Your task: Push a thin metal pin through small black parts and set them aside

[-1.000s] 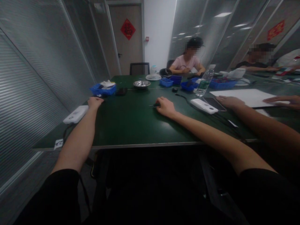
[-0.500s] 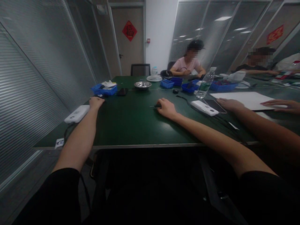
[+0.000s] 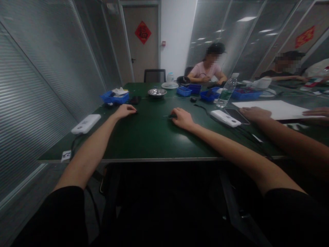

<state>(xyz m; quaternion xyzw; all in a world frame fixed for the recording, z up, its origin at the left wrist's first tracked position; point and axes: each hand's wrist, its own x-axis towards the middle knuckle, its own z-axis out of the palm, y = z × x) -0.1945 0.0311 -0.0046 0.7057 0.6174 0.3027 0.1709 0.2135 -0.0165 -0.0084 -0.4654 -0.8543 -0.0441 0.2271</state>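
Note:
My left hand is over the left part of the green table, its fingertips pinched on a small dark piece too small to make out. My right hand rests on the tabletop with its fingers closed around the dark handle of a small screwdriver. The thin metal shaft points left, toward my left hand, with a gap between the two. Behind my left hand stands a blue bin with white and dark items in it, beside a black flat object.
A metal bowl stands farther back. White power-bank-like boxes with cables lie on both sides. To the right are a water bottle, a phone and blue bins. A neighbour's hands rest by a white board.
My left hand has moved right from beside the blue bin and now shows a small dark piece at its fingertips. My right hand has stayed in place with the screwdriver.

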